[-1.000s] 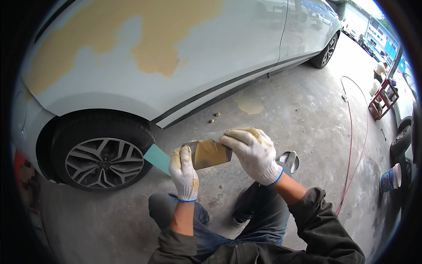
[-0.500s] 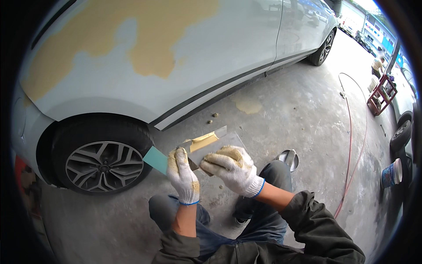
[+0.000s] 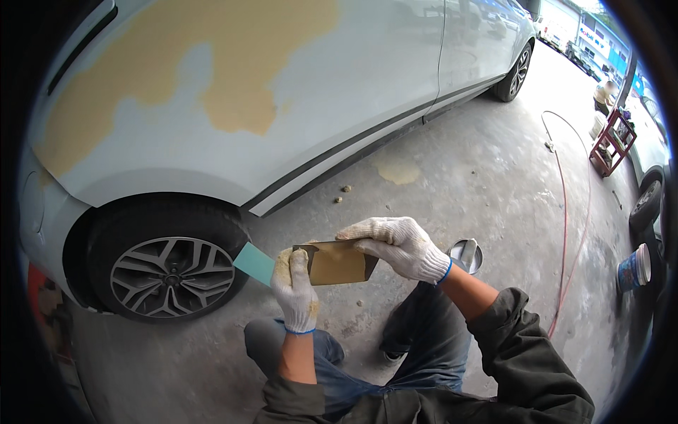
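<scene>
My gloved left hand (image 3: 295, 293) is closed on the left end of a flat filler spreader (image 3: 371, 266), whose face carries a smooth layer of tan filler (image 3: 339, 264). A teal plastic sheet (image 3: 255, 264) sticks out to the left from the same hand. At the upper right of the coated spreader, my gloved right hand (image 3: 406, 246) is closed, its thumb and fingers gripping a second thin spreader, seen nearly edge-on and mostly hidden. Both gloves are white and smeared with tan filler. Ahead is a pale car panel (image 3: 367, 92) with a broad tan filler patch (image 3: 244, 95).
The car's wheel (image 3: 171, 271) stands at left. Beside my knee lies a round metal container (image 3: 472, 256). A red hose (image 3: 565, 226) runs across the concrete floor at right, near a red cart (image 3: 613, 145) and a blue bucket (image 3: 633, 269). Another person (image 3: 604, 95) is farther back.
My right hand has moved up and right, turning its spreader nearly edge-on. The left hand's spreader now faces me with filler spread over it instead of a narrow strip.
</scene>
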`<action>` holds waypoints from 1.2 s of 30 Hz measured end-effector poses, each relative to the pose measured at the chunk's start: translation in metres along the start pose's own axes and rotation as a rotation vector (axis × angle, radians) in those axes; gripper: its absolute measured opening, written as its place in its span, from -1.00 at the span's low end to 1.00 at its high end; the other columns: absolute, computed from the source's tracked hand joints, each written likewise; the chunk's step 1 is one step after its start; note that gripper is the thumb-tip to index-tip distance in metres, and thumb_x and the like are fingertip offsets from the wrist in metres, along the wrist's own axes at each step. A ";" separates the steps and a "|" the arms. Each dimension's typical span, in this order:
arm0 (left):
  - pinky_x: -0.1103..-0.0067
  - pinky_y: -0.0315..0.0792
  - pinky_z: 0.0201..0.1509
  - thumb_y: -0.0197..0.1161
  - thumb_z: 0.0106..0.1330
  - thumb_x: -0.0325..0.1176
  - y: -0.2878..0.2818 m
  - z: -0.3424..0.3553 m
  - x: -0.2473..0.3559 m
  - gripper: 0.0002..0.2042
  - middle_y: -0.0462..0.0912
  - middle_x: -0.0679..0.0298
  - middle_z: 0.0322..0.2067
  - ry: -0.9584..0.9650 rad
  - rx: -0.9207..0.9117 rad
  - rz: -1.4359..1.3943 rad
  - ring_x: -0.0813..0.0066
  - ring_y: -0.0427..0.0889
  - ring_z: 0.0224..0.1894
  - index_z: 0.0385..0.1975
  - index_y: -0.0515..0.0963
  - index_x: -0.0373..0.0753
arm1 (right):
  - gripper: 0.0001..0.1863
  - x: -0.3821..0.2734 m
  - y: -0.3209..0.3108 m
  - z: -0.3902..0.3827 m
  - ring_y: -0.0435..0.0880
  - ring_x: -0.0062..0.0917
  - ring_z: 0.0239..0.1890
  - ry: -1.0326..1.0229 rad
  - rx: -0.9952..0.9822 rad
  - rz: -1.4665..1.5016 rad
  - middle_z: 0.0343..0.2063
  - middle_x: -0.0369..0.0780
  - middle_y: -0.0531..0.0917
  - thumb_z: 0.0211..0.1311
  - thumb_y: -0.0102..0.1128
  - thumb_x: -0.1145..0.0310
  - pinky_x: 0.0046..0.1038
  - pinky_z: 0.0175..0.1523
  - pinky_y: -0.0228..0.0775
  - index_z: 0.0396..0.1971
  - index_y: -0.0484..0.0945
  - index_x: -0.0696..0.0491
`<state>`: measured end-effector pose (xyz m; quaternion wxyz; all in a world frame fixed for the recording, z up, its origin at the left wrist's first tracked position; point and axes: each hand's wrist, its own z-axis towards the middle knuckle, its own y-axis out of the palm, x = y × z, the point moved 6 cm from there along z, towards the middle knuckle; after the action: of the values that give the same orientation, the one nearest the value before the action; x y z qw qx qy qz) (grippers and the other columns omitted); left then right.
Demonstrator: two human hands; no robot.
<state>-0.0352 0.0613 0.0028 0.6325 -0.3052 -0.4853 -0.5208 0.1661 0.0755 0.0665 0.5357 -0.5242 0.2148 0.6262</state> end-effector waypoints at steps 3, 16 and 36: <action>0.64 0.41 -0.15 0.08 0.48 -0.38 -0.004 0.001 0.003 -0.81 0.58 0.32 -0.36 0.018 0.040 0.044 0.62 0.48 -0.30 -0.25 0.56 -0.38 | -0.72 0.024 -0.004 -0.005 0.71 -0.32 -0.14 -0.042 -0.036 -0.527 -0.21 -0.21 0.73 0.23 0.25 0.43 -0.33 -0.03 0.56 -0.04 0.65 0.03; 0.60 0.43 -0.12 0.06 0.51 -0.35 -0.021 0.002 -0.009 -0.78 0.55 0.27 -0.33 -0.020 0.201 0.145 0.60 0.49 -0.28 -0.25 0.51 -0.41 | -0.59 0.010 0.063 -0.047 0.65 -0.44 -0.07 -0.471 0.126 -0.793 -0.08 -0.35 0.66 0.02 0.22 0.36 -0.33 0.01 0.50 -0.05 0.65 -0.14; 0.65 0.42 -0.15 0.08 0.49 -0.35 0.008 -0.016 -0.001 -0.78 0.59 0.33 -0.34 -0.124 -0.040 0.046 0.64 0.50 -0.29 -0.21 0.55 -0.40 | -0.72 -0.009 -0.001 -0.004 0.70 -0.36 -0.09 0.081 0.061 0.168 -0.10 -0.16 0.70 0.28 0.20 0.49 -0.40 0.03 0.56 -0.02 0.65 0.04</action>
<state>-0.0222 0.0493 -0.0027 0.6068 -0.3607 -0.5060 -0.4957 0.1672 0.0687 0.0732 0.4877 -0.5128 0.2984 0.6404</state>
